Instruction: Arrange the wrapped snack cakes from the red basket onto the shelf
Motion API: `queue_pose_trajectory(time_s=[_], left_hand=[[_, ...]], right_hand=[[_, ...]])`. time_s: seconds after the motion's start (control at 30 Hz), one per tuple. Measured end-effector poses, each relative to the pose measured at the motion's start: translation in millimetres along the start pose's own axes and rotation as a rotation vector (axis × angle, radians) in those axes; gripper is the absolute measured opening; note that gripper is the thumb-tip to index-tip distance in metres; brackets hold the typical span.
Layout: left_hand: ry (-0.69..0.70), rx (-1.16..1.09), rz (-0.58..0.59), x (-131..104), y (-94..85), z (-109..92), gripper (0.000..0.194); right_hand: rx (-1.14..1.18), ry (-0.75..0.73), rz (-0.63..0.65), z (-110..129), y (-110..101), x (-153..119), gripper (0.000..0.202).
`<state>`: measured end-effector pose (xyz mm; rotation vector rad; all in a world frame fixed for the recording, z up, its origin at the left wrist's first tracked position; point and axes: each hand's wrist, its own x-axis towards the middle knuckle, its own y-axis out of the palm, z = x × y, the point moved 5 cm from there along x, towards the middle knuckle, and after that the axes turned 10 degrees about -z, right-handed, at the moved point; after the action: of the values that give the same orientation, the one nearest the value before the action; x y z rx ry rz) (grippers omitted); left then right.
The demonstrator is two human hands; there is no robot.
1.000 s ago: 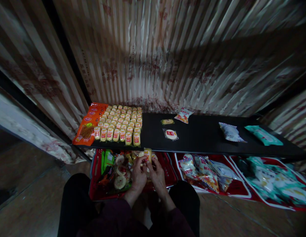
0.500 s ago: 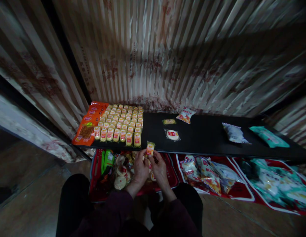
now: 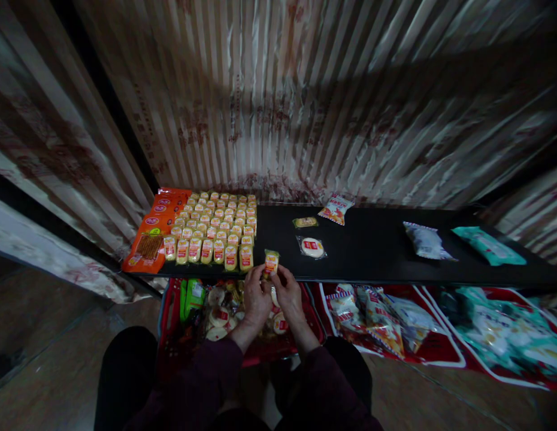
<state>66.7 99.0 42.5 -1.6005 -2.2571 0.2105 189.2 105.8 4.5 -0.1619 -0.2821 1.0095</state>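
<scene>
Head view: one wrapped cake (image 3: 272, 261) held at the front edge of the black shelf (image 3: 368, 251)

At the far left of the frame, a dark post (image 3: 106, 90) slants down past a striped curtain (image 3: 278, 108), which fills the top. Below it, left of centre, an orange pack (image 3: 146, 239) lies on the shelf's left end. Touching its right side is a tight block of wrapped cakes (image 3: 213, 233) in rows, labels facing up or forward.

Under them, at lower left of centre, a red basket (image 3: 167, 335) holds a green pack (image 3: 193, 298) and round packs (image 3: 219, 317).

Just left of the frame's lower middle, the left hand (image 3: 257, 299) pinches the lower left side of the cake. Beside it, the right hand (image 3: 289, 297) has its grip closed on the lower right side. The cake stands upright between the fingertips, right of the block and apart from it.

Right of centre, a small flat pack (image 3: 305, 222) and a round white cake (image 3: 312, 246) lie on the shelf, with a red-and-white bag (image 3: 336, 209) behind. Below, the middle basket (image 3: 438, 344) holds similar bags (image 3: 383, 320).

Further right on the shelf come a pale bag (image 3: 424, 240) and a teal pack (image 3: 489, 245); at lower right, the end basket (image 3: 512, 382) is filled with teal-and-white packs (image 3: 503, 329).
</scene>
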Motion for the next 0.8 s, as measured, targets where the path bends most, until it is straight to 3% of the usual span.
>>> queue_pose_trajectory(time_s=[0.4,0.8], left_hand=[[0.003,0.008,0.008,23.8,17.0,-13.1,0.041],[-0.090,0.031,0.034,45.7,32.9,-17.1,0.039]], right_hand=[[0.029,-0.028,0.044,10.0,7.2,31.4,0.042],[0.011,-0.025,0.036,1.0,18.7,62.5,0.041]])
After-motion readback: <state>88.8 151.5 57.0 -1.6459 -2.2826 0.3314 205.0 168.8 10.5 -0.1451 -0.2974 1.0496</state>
